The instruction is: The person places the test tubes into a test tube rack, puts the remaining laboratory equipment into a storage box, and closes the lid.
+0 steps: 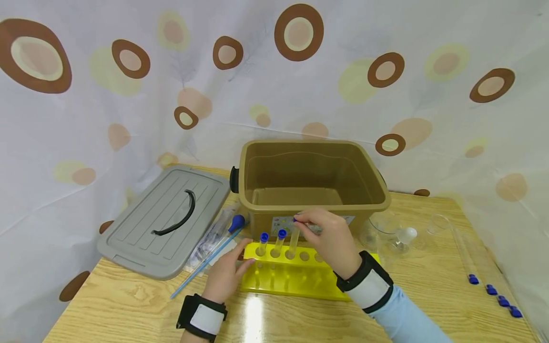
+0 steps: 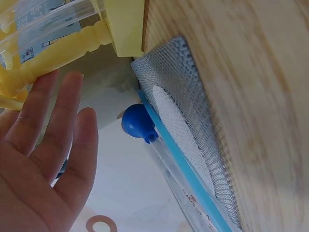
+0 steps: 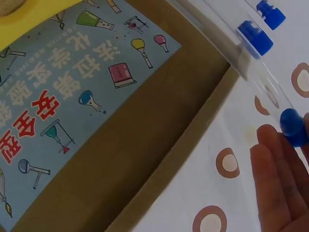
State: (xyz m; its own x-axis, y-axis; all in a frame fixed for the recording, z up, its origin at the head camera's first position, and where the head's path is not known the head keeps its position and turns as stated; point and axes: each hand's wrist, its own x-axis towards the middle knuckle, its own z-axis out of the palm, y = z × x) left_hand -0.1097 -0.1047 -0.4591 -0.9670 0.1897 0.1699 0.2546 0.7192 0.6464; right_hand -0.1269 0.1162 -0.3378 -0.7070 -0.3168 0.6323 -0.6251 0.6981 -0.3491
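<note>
Blue sleeve [image 1: 403,309] aslant; hands [image 1: 224,277] at yellow rack [image 1: 279,282], right [image 1: 333,243] atop tube [image 1: 294,243]

The rack [image 1: 296,284] is yellow, tube caps [image 1: 281,234] blue, bin [image 1: 317,208] brown, backdrop [image 1: 266,90] brown-ringed white.

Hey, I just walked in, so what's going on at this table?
A person is working with test tubes. Their right hand pinches the blue cap of one test tube at the third hole from the left in a yellow rack, while their left hand touches the rack's left end. Two capped tubes already stand in the first two holes. More blue-capped tubes lie at the right. Behind the rack is an open brown bin, its grey lid off to the left.
</note>
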